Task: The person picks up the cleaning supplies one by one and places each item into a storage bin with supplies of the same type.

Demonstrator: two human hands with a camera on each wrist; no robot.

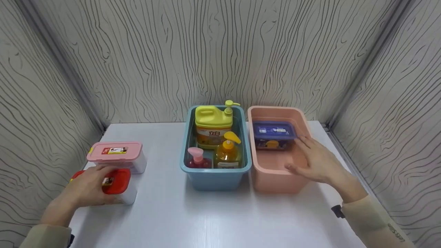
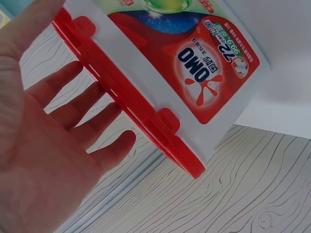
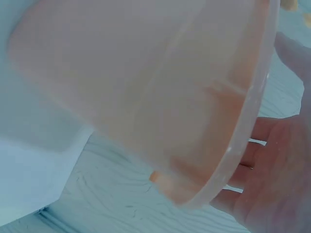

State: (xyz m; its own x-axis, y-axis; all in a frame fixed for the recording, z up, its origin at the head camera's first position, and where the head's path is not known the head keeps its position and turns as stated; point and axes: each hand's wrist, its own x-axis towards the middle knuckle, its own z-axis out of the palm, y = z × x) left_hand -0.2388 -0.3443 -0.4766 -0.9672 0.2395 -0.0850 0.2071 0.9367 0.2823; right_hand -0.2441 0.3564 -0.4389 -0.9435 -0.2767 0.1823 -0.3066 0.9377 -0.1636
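Observation:
At the left of the table, my left hand [image 1: 84, 186] reaches over a white OMO laundry box with a red lid [image 1: 119, 182]. In the left wrist view the thumb crosses a corner of that box [image 2: 194, 77], and the loosely spread fingers [image 2: 63, 116] lie at the lid's edge. Behind it is a similar box with a pink lid [image 1: 119, 151]. Over the near right side of a pink basket [image 1: 275, 172], my right hand [image 1: 318, 160] spreads its fingers and holds nothing. A purple-lidded box [image 1: 274, 131] lies inside that basket, near its back.
A blue basket [image 1: 215, 179] stands left of the pink one. It contains a yellow detergent jug [image 1: 213, 119], an orange-topped pump bottle [image 1: 227, 155] and a pink-topped pump bottle [image 1: 198, 160]. Wood-grain walls [image 1: 213, 51] enclose the white table [image 1: 162, 220] behind and at both sides.

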